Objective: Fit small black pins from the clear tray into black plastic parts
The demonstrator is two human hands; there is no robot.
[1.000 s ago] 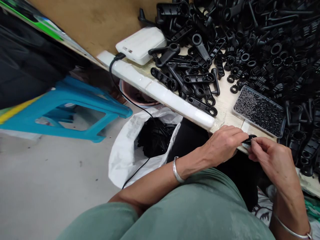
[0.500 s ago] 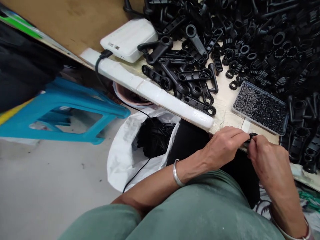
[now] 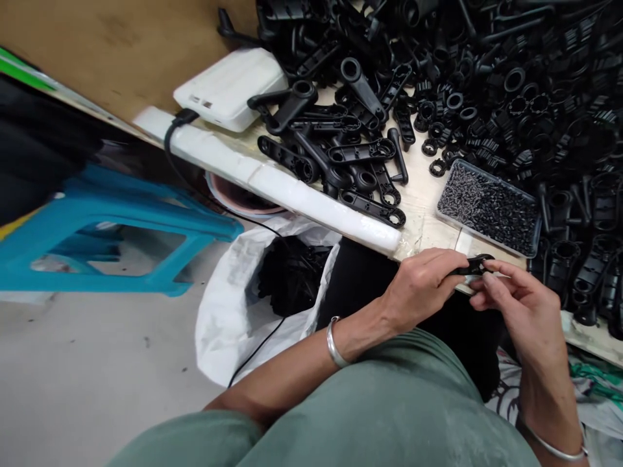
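Note:
My left hand (image 3: 423,282) is closed around a black plastic crank handle (image 3: 474,264) at the table's front edge, hiding much of it. The holed end points right, out of my fingers. At that end is my right hand (image 3: 523,298), index finger and thumb close together on the part, other fingers curled below. Whether a smaller piece is between those fingertips, I cannot tell. Just behind my hands sits a clear plastic box (image 3: 489,207) full of tiny dark screws.
Black crank handles (image 3: 363,152) lie heaped behind, with black ring parts (image 3: 455,100) to their right. A white power bank (image 3: 231,87) with a black cable stands at the left. White foam (image 3: 272,181) lines the table edge. Below are a white sack (image 3: 224,324) and a blue stool (image 3: 160,259).
My right hand has loosened and turned, its fingers spreading from a tight grip. More of the crank handle shows now. The whole view has shifted slightly, so things appear further left.

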